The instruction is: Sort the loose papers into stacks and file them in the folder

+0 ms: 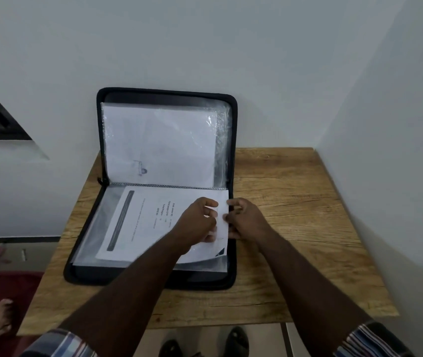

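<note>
Black fabric edges a zip folder (231,150) that lies open on a wooden table (295,228), its upper half propped upright against the white wall (231,47). That upright half holds a clear sleeve (222,150) with a white sheet (158,143) inside. The lower half lies flat on the table, and on it rests a printed paper (148,215), turned sideways with a dark bar along one edge. Both hands meet at this paper's right edge, near the folder's right rim. The left hand (200,220) rests on the paper with fingers curled, pinching the sheet. The right hand (243,217) pinches the edge of the same paper between thumb and fingers. Striped sleeves (58,343) show at the bottom.
</note>
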